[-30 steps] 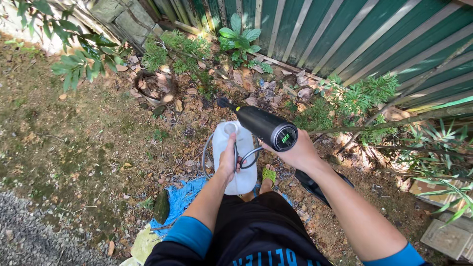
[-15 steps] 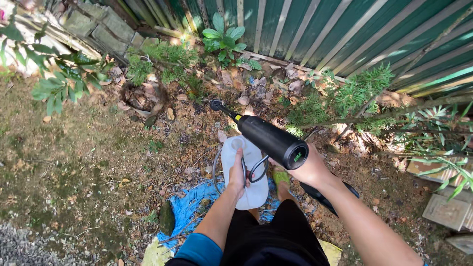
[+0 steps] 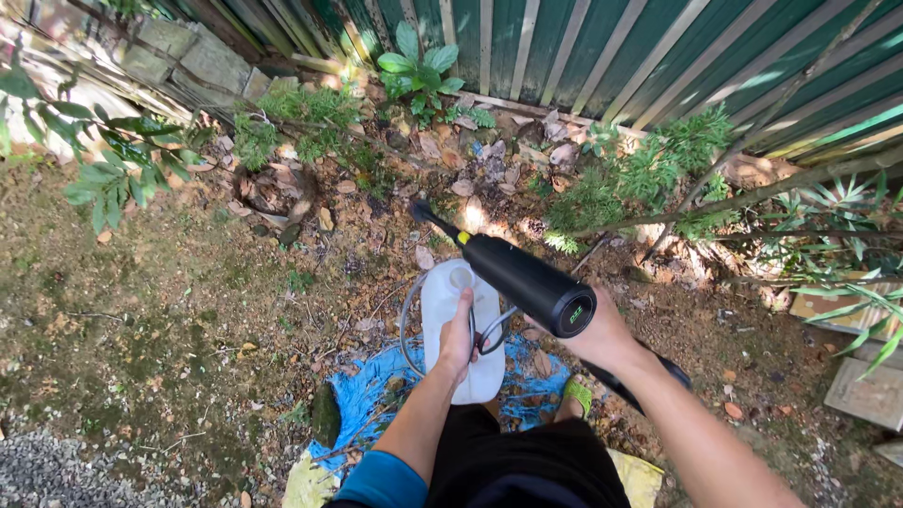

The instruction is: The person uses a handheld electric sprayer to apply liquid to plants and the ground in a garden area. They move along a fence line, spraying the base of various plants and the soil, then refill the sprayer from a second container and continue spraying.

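My left hand [image 3: 457, 341] grips a white plastic jug [image 3: 455, 301] by its handle, held upright in front of my legs. A thin clear hose [image 3: 410, 318] loops from the jug's left side toward the sprayer. My right hand [image 3: 602, 341] is closed around the grip of a black cylindrical sprayer gun [image 3: 527, 280], whose narrow black nozzle [image 3: 425, 213] points away over the leaf-strewn ground. A yellow ring sits between nozzle and barrel. A black strap hangs below my right wrist.
A green metal fence [image 3: 602, 47] runs across the back, with small leafy plants [image 3: 419, 71] and dry leaves at its foot. Stone blocks [image 3: 188, 56] lie at the upper left. A blue tarp [image 3: 376, 395] lies under my feet. Pavers [image 3: 870, 390] sit at right.
My view has shifted slightly toward the fence. The jug and sprayer stay in my hands, with the nozzle still aimed at the leaf litter ahead.
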The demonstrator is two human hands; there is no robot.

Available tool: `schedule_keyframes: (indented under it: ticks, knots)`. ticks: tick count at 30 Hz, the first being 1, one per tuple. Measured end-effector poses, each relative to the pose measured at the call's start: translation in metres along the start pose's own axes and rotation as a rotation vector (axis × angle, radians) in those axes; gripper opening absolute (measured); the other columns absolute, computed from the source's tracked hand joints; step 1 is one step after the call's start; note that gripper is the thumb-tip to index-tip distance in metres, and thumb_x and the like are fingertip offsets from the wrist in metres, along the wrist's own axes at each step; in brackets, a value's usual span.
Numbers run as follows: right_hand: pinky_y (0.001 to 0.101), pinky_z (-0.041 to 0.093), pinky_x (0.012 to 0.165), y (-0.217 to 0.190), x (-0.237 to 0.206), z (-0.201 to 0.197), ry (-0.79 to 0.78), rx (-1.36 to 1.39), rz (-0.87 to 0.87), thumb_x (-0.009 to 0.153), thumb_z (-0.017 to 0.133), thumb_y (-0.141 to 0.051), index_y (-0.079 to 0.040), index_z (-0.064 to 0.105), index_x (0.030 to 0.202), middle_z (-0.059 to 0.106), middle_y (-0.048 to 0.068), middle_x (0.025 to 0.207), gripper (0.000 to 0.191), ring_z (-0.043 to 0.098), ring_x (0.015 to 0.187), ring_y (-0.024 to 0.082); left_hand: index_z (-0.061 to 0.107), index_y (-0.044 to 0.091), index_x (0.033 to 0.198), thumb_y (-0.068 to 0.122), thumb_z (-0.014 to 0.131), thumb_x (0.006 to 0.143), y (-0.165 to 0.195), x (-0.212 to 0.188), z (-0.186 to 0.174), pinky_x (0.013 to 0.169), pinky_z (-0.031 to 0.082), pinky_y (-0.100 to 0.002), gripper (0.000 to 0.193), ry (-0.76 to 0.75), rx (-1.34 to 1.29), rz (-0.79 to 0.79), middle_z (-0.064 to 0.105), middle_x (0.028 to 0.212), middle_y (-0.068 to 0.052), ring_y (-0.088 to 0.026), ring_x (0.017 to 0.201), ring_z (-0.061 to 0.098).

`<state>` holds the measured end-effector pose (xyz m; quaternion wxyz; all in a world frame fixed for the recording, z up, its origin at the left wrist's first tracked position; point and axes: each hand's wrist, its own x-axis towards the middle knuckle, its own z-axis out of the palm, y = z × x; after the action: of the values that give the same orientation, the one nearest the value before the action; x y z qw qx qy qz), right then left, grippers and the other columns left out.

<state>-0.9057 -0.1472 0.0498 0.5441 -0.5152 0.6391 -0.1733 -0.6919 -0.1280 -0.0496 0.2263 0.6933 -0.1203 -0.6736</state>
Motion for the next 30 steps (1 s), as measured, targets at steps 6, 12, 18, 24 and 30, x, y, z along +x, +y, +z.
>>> schedule_keyframes:
  ticks: [6, 12, 18, 24, 30]
  knots:
    - [0.038, 0.058, 0.076, 0.068, -0.024, -0.035, 0.157, -0.244, -0.061, 0.071, 0.086, -0.04, -0.005, 0.074, 0.107, 0.078, 0.016, 0.089, 0.052, 0.076, 0.088, 0.028, 0.064, -0.004, 0.074, 0.084, 0.053, 0.081, -0.026, -0.009, 0.05, 0.039, 0.033, -0.032, 0.089, -0.046, 0.148, -0.002, 0.063, 0.059, -0.014, -0.016, 0.04, 0.046]
    - [0.0356, 0.06, 0.07, 0.153, -0.077, -0.081, 0.285, -0.065, -0.119, 0.068, 0.089, -0.034, -0.003, 0.075, 0.095, 0.079, 0.008, 0.08, 0.043, 0.077, 0.073, 0.019, 0.067, -0.002, 0.077, 0.085, 0.053, 0.079, -0.067, -0.022, 0.128, 0.039, 0.034, -0.033, 0.088, -0.111, 0.295, -0.041, 0.065, 0.06, -0.015, -0.017, 0.04, 0.046]
    - [0.0354, 0.051, 0.053, 0.217, -0.138, -0.151, 0.32, 0.201, 0.429, 0.071, 0.091, -0.027, 0.001, 0.077, 0.09, 0.07, 0.01, 0.064, 0.036, 0.063, 0.052, 0.015, 0.073, 0.003, 0.092, 0.084, 0.052, 0.08, -0.109, -0.04, 0.228, 0.04, 0.033, -0.031, 0.085, -0.25, 0.357, -0.116, 0.067, 0.064, -0.013, -0.014, 0.041, 0.045]
    - [0.035, 0.053, 0.05, 0.27, -0.202, -0.207, 0.451, 0.08, 0.49, 0.072, 0.09, -0.027, 0.004, 0.072, 0.093, 0.071, 0.009, 0.063, 0.041, 0.065, 0.049, 0.017, 0.07, -0.003, 0.092, 0.084, 0.058, 0.08, -0.169, -0.061, 0.323, 0.042, 0.035, -0.032, 0.089, -0.227, 0.392, -0.189, 0.063, 0.066, -0.012, -0.015, 0.046, 0.054]
    - [0.0349, 0.055, 0.051, 0.296, -0.248, -0.264, 0.537, 0.118, 0.47, 0.071, 0.089, -0.027, 0.002, 0.075, 0.095, 0.075, 0.003, 0.071, 0.04, 0.064, 0.05, 0.017, 0.067, -0.01, 0.082, 0.089, 0.053, 0.078, -0.207, -0.067, 0.396, 0.041, 0.037, -0.035, 0.1, -0.275, 0.313, -0.131, 0.056, 0.061, -0.013, -0.02, 0.045, 0.05]
